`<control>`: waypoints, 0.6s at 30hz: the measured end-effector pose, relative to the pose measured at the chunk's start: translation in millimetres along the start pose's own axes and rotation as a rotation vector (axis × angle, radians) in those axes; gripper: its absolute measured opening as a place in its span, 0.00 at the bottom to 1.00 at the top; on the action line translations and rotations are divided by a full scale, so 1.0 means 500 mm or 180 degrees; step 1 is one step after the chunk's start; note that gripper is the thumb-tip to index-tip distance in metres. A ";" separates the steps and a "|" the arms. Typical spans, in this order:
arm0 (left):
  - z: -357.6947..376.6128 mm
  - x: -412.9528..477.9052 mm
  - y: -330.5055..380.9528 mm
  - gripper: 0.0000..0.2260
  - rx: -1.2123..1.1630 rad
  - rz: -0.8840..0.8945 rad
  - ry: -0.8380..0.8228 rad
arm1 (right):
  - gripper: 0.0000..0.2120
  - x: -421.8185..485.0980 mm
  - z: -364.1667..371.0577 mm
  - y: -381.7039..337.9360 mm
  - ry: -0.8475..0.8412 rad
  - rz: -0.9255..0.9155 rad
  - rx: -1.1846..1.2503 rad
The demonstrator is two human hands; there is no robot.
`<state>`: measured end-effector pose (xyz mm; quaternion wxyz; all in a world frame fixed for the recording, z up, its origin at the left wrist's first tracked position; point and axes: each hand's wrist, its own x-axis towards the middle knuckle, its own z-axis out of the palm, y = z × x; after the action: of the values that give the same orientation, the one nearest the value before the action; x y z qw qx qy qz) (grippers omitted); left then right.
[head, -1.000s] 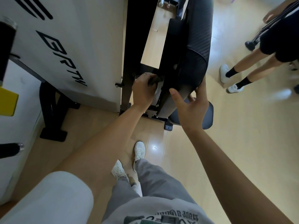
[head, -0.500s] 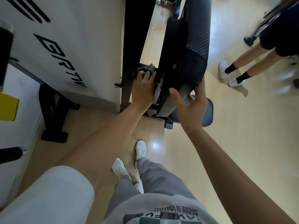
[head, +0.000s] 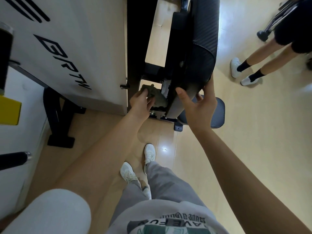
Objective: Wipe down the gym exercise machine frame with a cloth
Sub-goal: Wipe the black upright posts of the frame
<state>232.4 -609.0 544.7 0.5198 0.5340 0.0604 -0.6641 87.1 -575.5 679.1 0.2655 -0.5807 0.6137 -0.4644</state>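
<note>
The machine's black frame (head: pixel 135 39) rises in the upper middle, with a black padded backrest (head: pixel 200 48) to its right. My left hand (head: pixel 140 103) grips a dark grey-green cloth (head: pixel 152 92) low on the frame, between the black upright and the back of the backrest. My right hand (head: pixel 197 105) holds the lower end of the backrest, thumb on its near face and fingers curled behind its right edge. A round black seat pad (head: pixel 218 114) lies below the right hand.
A white weight-stack cover (head: pixel 67 48) with black lettering fills the upper left, on a black foot (head: pixel 59 125). A yellow block (head: pixel 9 110) and a black handle (head: pixel 13 160) stick out at the left. Another person's legs (head: pixel 249 65) stand at the upper right on the pale wooden floor.
My left hand has slid down the frame with the cloth, from higher on the bracket to its lower part. The right hand has stayed on the backrest.
</note>
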 end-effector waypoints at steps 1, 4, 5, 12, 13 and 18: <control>0.001 -0.003 0.004 0.14 -0.0235 -0.0113 -0.0131 | 0.41 0.000 0.001 0.001 -0.0003 0.0002 0.0001; 0.025 0.015 0.006 0.17 -0.0831 -0.0563 -0.0512 | 0.41 0.000 0.001 0.003 -0.0009 0.0028 0.0025; 0.036 0.013 0.014 0.17 -0.0550 -0.0425 -0.0620 | 0.41 0.000 0.001 0.004 -0.0019 0.0046 0.0044; 0.056 -0.021 0.047 0.12 -0.0595 -0.0520 -0.0174 | 0.39 -0.001 0.004 0.004 -0.0018 0.0112 0.0020; 0.057 -0.024 0.056 0.12 -0.0748 -0.0550 -0.0261 | 0.40 -0.001 0.004 0.003 -0.0004 0.0139 0.0015; 0.041 -0.033 0.033 0.11 -0.0411 -0.0509 -0.0479 | 0.39 -0.002 0.004 0.000 0.0032 0.0214 -0.0031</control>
<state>229.7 -619.2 574.2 0.5016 0.4416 0.1063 -0.7363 89.1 -575.3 677.8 0.2750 -0.5588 0.6364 -0.4550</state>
